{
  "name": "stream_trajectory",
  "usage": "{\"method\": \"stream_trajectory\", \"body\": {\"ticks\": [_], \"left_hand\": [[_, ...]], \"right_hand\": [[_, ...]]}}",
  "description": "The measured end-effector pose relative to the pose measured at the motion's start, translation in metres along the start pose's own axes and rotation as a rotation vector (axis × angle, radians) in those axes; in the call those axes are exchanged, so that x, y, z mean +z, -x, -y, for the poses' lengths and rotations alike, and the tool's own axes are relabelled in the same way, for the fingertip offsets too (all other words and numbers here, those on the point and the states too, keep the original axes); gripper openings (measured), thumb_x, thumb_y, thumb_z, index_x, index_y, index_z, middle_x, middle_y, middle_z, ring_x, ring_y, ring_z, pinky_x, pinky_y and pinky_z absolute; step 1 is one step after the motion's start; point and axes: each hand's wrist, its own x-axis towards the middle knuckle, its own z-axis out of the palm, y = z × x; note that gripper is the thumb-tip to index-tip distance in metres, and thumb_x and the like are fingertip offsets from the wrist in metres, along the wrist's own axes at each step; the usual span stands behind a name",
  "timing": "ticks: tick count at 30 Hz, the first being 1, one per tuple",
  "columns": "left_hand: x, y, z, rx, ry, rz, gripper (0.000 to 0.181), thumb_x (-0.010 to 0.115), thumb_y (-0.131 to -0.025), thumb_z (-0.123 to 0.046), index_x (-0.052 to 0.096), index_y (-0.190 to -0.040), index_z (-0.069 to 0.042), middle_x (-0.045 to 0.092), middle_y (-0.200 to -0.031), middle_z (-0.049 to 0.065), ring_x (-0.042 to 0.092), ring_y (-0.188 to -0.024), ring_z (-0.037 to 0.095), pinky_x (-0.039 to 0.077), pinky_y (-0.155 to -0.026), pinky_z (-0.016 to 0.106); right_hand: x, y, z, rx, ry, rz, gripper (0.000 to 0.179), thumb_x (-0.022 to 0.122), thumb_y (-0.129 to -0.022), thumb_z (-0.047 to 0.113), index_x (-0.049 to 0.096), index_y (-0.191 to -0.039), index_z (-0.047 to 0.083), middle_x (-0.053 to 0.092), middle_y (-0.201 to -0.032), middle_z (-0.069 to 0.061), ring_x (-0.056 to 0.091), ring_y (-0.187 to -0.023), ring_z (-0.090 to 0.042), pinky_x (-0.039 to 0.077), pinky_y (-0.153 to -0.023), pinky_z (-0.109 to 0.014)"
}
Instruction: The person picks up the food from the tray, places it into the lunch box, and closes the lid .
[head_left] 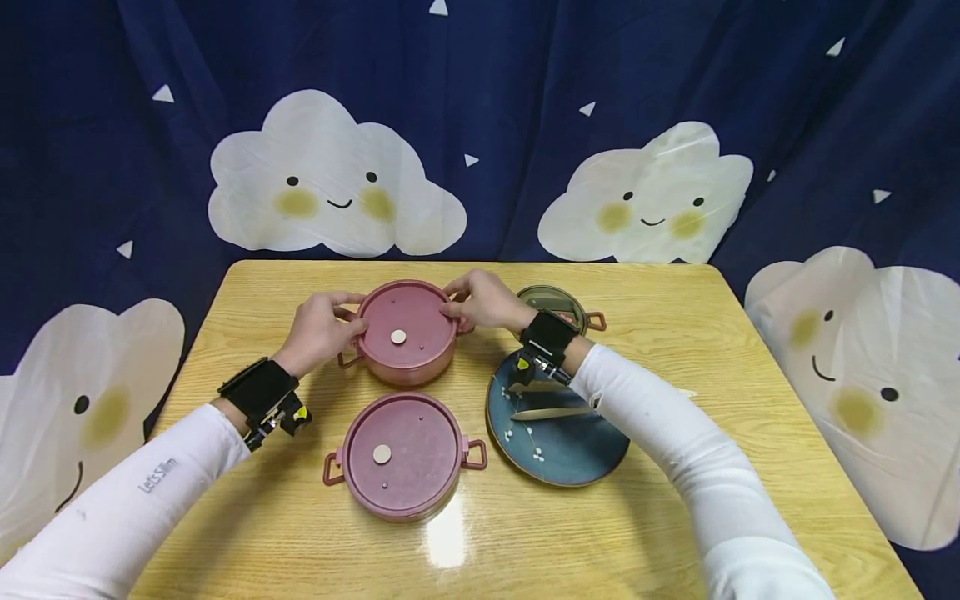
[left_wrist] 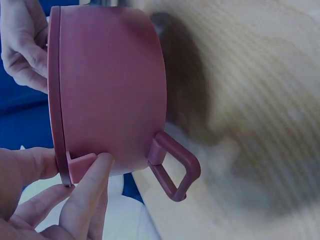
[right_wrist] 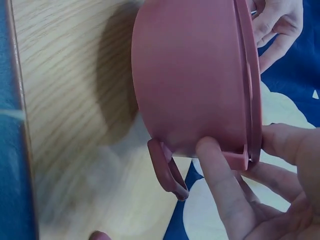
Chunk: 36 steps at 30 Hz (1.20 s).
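Observation:
In the head view a pink lidded pot (head_left: 408,377) is at the table's back left, its lid (head_left: 420,321) bearing a pale round knob. My left hand (head_left: 317,332) grips its left side, thumb on the lid's edge and fingers against a small side tab (left_wrist: 81,167). On the opposite side, my right hand (head_left: 493,302) holds it likewise, an index fingertip touching the pot's wall by the tab (right_wrist: 236,160). A loop handle (left_wrist: 189,165) hangs down near the left fingers. Closer to me stands a second pink lidded pot (head_left: 427,467), with both loop handles sticking out.
A dark blue plate (head_left: 558,462) carrying pale utensils (head_left: 551,412) lies right of the second pot, partly under my right forearm. Behind it is a round olive-coloured pan or lid (head_left: 543,296) with a reddish handle (head_left: 596,320). A navy curtain (head_left: 502,75) with cloud shapes backs the table.

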Motion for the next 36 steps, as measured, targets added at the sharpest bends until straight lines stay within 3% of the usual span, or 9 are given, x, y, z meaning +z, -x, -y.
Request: {"method": "stream_trajectory", "body": {"ticks": [8,16,25,31,36], "left_hand": [[-0.015,0.005,-0.020,0.009,0.004,0.044,0.045,0.065,-0.102,-0.007,0.060,-0.146,0.001,0.070,-0.120,0.030,0.079,-0.084,0.019,0.068,-0.082,0.037],[-0.026,0.019,-0.039,0.042,0.020,0.071,0.045,0.068,-0.100,-0.007,0.062,-0.143,0.004,0.073,-0.118,0.032,0.079,-0.081,0.012,0.067,-0.078,0.031],[-0.039,0.043,-0.052,0.106,-0.053,0.064,0.045,0.071,-0.099,-0.012,0.064,-0.142,0.001,0.077,-0.113,0.028,0.078,-0.076,0.012,0.061,-0.064,0.019],[-0.041,0.066,-0.055,0.143,-0.064,0.083,0.045,0.073,-0.099,-0.013,0.065,-0.141,0.001,0.078,-0.110,0.026,0.068,-0.060,0.009,0.056,-0.050,0.026],[-0.038,0.083,-0.054,0.136,-0.077,0.090,0.044,0.073,-0.098,-0.012,0.067,-0.140,0.000,0.078,-0.110,0.026,0.069,-0.061,0.013,0.055,-0.048,0.029]], "right_hand": [[-0.013,0.014,0.011,-0.001,-0.008,-0.021,0.030,0.075,-0.099,0.020,0.077,-0.126,0.008,0.078,-0.083,-0.008,0.075,-0.063,-0.014,0.045,-0.045,-0.017],[-0.020,0.035,0.022,-0.067,-0.051,-0.027,0.023,0.076,-0.097,0.016,0.080,-0.118,0.006,0.076,-0.076,-0.006,0.072,-0.063,-0.014,0.061,-0.058,-0.023],[-0.022,0.063,0.037,-0.120,-0.102,-0.028,0.027,0.077,-0.097,0.016,0.079,-0.123,0.008,0.079,-0.093,-0.010,0.073,-0.069,-0.017,0.067,-0.065,-0.031],[-0.015,0.083,0.040,-0.106,-0.169,0.001,0.032,0.079,-0.095,0.014,0.078,-0.125,0.003,0.082,-0.094,-0.012,0.075,-0.069,-0.013,0.067,-0.065,-0.033],[-0.006,0.100,0.041,-0.094,-0.187,0.023,0.033,0.080,-0.095,0.014,0.077,-0.126,0.002,0.083,-0.096,-0.014,0.076,-0.069,-0.013,0.067,-0.065,-0.034]]}}
